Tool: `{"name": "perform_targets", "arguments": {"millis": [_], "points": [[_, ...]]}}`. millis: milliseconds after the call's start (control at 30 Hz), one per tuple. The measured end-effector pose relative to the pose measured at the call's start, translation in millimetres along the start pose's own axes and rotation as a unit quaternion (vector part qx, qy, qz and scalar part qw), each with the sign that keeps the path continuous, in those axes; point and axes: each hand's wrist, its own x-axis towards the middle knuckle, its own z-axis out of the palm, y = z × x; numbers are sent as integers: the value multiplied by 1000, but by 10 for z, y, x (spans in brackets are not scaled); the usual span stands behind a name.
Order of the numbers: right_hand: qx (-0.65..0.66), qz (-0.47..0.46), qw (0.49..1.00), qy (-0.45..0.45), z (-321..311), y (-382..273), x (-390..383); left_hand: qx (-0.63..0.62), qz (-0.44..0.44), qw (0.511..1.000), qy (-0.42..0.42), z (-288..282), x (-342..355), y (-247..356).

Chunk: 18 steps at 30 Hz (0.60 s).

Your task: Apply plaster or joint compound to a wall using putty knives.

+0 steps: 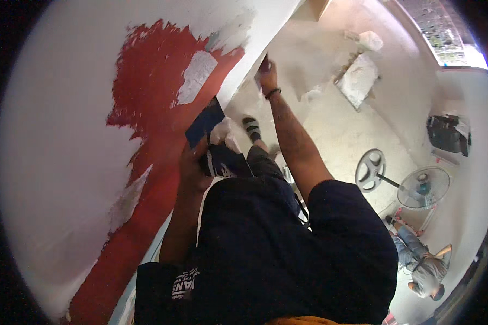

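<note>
The left hand point(191, 165) is at the left, just beside the white wall point(43, 162), its fingers bent about a dark blue flat tool point(205, 123); a lump of white paste point(226, 132) lies against that tool, toward the right; the right hand point(268, 80) reaches out to the far side, near the wall's lower edge, closed on a dark object point(264, 64), which is blurred and may be a tool's handle; a ragged red patch point(152, 81) spreads over the wall, with a pale patch point(197, 77) inside its far part; a foot in a striped sandal point(251, 129) stands on the floor point(320, 141) between the two hands; farther right lie a white-smeared board point(359, 81) and a black bag point(448, 134); a standing fan point(424, 187) is at the right, with another person point(428, 268) on its near side.
</note>
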Motion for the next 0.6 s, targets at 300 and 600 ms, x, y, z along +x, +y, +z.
{"name": "perform_targets", "arguments": {"millis": [300, 600], "points": [[0, 48, 996, 77, 708, -378, 1138, -63, -20, 996, 61, -410, 245, -75], [-31, 48, 996, 64, 557, -1643, 484, -75, -16, 997, 9, -378, 60, -66]]}}
